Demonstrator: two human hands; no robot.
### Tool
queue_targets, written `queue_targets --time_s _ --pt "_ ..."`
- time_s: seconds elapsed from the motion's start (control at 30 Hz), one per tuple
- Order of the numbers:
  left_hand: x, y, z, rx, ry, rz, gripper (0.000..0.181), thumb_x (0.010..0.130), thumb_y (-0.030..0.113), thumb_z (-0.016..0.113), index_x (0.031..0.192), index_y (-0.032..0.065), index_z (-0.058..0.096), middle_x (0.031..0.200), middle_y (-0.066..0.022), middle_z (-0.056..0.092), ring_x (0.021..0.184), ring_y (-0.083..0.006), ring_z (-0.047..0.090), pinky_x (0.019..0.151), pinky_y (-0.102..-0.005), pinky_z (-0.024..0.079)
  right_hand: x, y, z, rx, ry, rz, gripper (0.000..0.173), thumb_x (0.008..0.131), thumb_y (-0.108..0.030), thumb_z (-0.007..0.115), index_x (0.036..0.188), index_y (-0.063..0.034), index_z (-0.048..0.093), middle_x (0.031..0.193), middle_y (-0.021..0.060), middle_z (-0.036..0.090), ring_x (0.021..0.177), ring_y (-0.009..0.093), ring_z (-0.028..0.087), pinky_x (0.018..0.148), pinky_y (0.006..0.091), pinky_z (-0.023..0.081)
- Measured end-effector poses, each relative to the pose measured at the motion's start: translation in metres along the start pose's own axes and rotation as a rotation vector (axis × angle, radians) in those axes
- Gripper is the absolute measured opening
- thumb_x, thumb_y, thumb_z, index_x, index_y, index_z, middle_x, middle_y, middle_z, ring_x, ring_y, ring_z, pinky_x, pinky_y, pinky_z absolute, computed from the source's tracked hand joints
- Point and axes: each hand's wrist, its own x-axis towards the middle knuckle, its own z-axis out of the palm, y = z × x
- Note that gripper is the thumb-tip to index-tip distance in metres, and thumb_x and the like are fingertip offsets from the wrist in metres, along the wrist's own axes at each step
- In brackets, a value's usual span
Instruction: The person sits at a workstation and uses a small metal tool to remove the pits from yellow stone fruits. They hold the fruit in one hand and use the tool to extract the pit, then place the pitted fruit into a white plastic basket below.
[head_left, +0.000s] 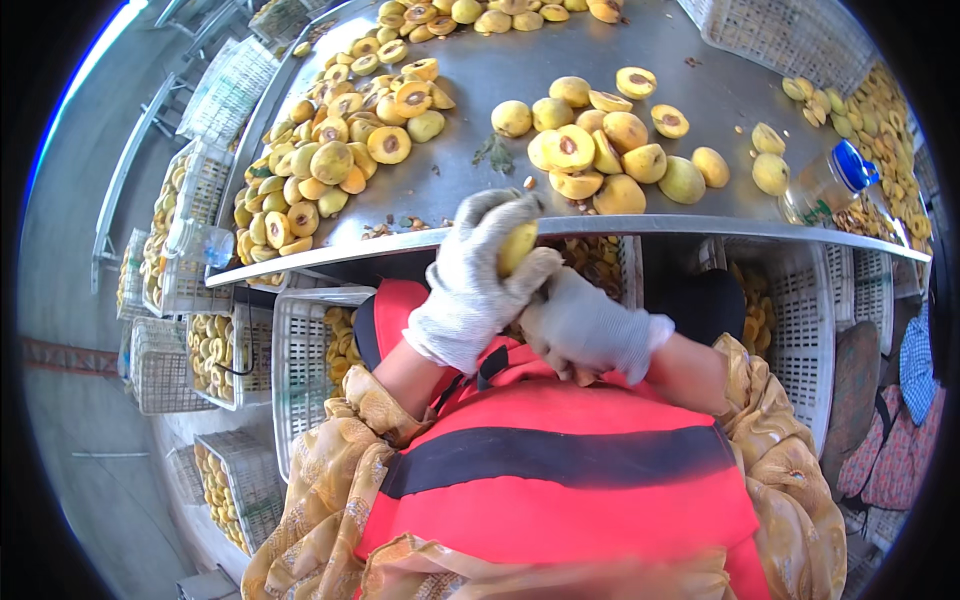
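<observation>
My left hand (480, 281), in a pale knit glove, grips a yellow peach-like fruit (517, 247) at the front edge of the metal table (457, 176). Close against it on the right is my right hand (585, 322), also gloved, with its fingers curled; whether it holds something is hidden. Behind the hands lie whole and halved fruits (619, 131) in a loose group. To the left is a larger heap of halved fruits (330, 161), many showing brown pits. A green leaf (493, 154) rests between the two groups.
A clear bottle with a blue cap (851, 169) lies near the table's right front. Plastic crates, one at my left (300, 375) and one at my right (806, 337), stand below the table edge. More fruit-filled crates (214, 352) stand at far left. Clothing of another person (892, 442) shows at right.
</observation>
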Motion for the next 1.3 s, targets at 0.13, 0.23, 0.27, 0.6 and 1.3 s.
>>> queue_targets --time_s 0.13,0.23,0.27,0.6,1.3 --pt "-0.003 -0.003 0.006 -0.25 -0.199 -0.545 0.035 0.083 0.021 0.071 0.11 0.0009 0.062 0.113 -0.0106 0.06 0.099 -0.0212 0.061 0.089 -0.0327 0.049 -0.007 -0.014 0.003 -0.013 0.026 0.101 0.024 0.089 -0.022 0.05 0.095 0.0014 0.048 0.061 0.007 0.051 0.035 0.017 0.048 0.029 0.0295 0.041" --pt "0.004 -0.016 -0.012 -0.98 -0.217 -0.801 0.037 0.084 0.022 0.069 0.113 0.0005 0.061 0.111 -0.0107 0.063 0.097 -0.0213 0.063 0.088 -0.033 0.05 -0.007 -0.002 -0.009 0.272 -0.117 0.119 0.016 0.087 -0.021 0.053 0.089 -0.006 0.048 0.058 0.001 0.045 0.033 0.01 0.04 0.028 0.0238 0.034" --pt "0.008 -0.014 -0.019 -1.065 -0.243 -0.879 0.04 0.083 0.022 0.068 0.116 -0.0005 0.059 0.107 -0.0143 0.065 0.097 -0.0253 0.064 0.087 -0.0364 0.052 -0.012 -0.005 -0.013 0.419 -0.213 0.1 0.014 0.087 -0.021 0.054 0.086 -0.0082 0.047 0.056 -0.0004 0.043 0.033 0.008 0.038 0.028 0.0228 0.033" --pt "0.004 -0.005 -0.008 -1.345 -0.162 -0.745 0.041 0.089 0.033 0.059 0.115 -0.0001 0.056 0.102 -0.0139 0.065 0.084 -0.0191 0.062 0.072 -0.0296 0.051 -0.008 0.009 -0.018 0.826 -0.556 0.012 0.02 0.091 -0.025 0.055 0.081 -0.0109 0.045 0.053 -0.0027 0.039 0.033 0.005 0.032 0.027 0.0204 0.027" --pt "0.069 -0.03 -0.046 0.229 -0.1 -0.66 0.062 0.088 0.031 0.064 0.138 0.001 0.042 0.137 -0.0197 0.048 0.125 -0.0231 0.048 0.101 -0.0328 0.041 -0.037 0.053 -0.058 0.539 -0.095 -0.016 0.016 0.09 -0.019 0.052 0.079 -0.0086 0.047 0.054 0.0018 0.048 0.034 0.009 0.042 0.028 0.0223 0.03"
